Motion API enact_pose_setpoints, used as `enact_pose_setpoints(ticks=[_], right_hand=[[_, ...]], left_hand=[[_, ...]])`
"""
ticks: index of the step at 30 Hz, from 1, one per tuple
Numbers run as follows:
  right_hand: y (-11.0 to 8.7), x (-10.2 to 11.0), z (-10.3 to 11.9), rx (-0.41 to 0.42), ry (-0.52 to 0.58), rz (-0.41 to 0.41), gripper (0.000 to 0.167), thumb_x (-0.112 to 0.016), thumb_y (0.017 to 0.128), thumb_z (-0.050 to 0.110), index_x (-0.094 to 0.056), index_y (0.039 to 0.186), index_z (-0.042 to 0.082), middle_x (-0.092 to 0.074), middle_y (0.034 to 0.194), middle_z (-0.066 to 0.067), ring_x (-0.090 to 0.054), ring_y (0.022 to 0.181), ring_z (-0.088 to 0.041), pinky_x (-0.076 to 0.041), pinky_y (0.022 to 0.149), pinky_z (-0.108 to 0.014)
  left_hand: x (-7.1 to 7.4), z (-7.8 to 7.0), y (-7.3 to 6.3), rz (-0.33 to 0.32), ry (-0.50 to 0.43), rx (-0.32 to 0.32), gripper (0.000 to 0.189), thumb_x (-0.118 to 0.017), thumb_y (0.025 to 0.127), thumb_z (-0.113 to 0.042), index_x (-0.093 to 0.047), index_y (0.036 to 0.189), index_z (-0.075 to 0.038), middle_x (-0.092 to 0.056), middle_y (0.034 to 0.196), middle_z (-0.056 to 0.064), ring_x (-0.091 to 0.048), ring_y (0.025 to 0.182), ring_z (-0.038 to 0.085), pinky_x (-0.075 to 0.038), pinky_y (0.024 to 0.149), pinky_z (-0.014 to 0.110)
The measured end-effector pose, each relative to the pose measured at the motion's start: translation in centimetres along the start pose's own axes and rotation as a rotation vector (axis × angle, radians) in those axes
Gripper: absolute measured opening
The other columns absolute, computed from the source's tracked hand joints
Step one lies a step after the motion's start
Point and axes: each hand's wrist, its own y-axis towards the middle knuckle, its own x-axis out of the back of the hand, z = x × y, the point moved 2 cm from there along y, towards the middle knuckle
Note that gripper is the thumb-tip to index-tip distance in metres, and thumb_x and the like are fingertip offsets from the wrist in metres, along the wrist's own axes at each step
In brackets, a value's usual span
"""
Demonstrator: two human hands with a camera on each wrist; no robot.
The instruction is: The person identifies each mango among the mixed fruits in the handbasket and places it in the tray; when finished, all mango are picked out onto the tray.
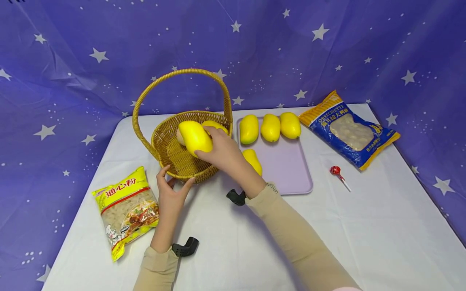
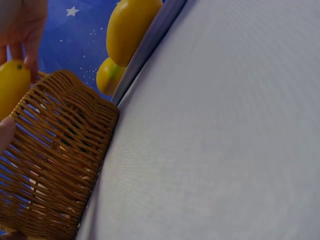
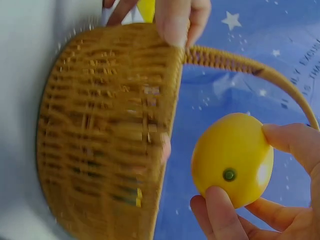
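My right hand (image 1: 227,151) holds a yellow mango (image 1: 196,138) over the opening of a wicker basket (image 1: 209,174) with a tall arched handle. In the right wrist view, thumb and fingers grip the sides of that mango (image 3: 232,160), its green stem end facing the camera. My left hand (image 1: 171,198) grips the basket's near rim, thumb and fingers spread apart along it. Another mango (image 1: 215,124) shows inside the basket, partly hidden behind the right hand. On a lilac tray (image 1: 284,169) lie more mangoes (image 1: 270,127), one partly covered by the right forearm.
Left of the basket lies a yellow bag of pasta (image 1: 127,212). A blue and orange orecchiette bag (image 1: 349,129) is at the back right, with a red lollipop (image 1: 335,170) in front of it. All stand on a white-covered table (image 1: 225,250) before a starry purple cloth (image 1: 255,52).
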Motion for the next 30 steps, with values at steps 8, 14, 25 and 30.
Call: enact_pose_setpoints(ticks=[8, 14, 25, 30], right_hand=[[-1.8, 2.4, -2.4, -0.041, 0.061, -0.083, 0.077, -0.073, 0.083, 0.041, -0.040, 0.146, 0.013, -0.048, 0.138, -0.010, -0.052, 0.116, -0.023, -0.044, 0.094, -0.041], [-3.1, 4.0, -4.6, -0.114, 0.083, -0.113, 0.079, -0.073, 0.082, 0.043, -0.038, 0.147, 0.015, -0.049, 0.136, -0.010, -0.052, 0.111, -0.024, -0.045, 0.090, -0.044], [-5.1, 6.6, -9.6, -0.259, 0.073, -0.206, 0.079, -0.073, 0.082, 0.038, -0.038, 0.146, 0.008, -0.051, 0.133, -0.017, -0.053, 0.113, -0.033, -0.043, 0.092, -0.047], [-6.0, 6.5, -11.3, -0.293, 0.061, -0.207, 0.078, -0.072, 0.083, 0.038, -0.039, 0.145, 0.007, -0.051, 0.132, -0.018, -0.053, 0.109, -0.034, -0.044, 0.090, -0.049]], left_hand=[[0.1, -0.3, 0.0, 0.012, -0.011, 0.012, 0.084, -0.075, 0.083, -0.043, -0.024, 0.146, -0.022, -0.022, 0.153, 0.002, -0.046, 0.126, 0.030, -0.041, 0.096, 0.052], [0.0, -0.3, 0.0, 0.016, -0.012, 0.024, 0.084, -0.076, 0.082, -0.044, -0.025, 0.145, -0.022, -0.022, 0.152, 0.003, -0.046, 0.126, 0.029, -0.040, 0.097, 0.051], [0.0, -0.3, 0.0, 0.011, -0.015, 0.029, 0.084, -0.076, 0.081, -0.045, -0.025, 0.145, -0.024, -0.022, 0.152, 0.003, -0.045, 0.126, 0.028, -0.040, 0.097, 0.050], [0.0, -0.2, 0.0, 0.010, -0.020, 0.018, 0.084, -0.076, 0.081, -0.043, -0.025, 0.145, -0.022, -0.021, 0.152, 0.003, -0.046, 0.125, 0.029, -0.041, 0.096, 0.050]])
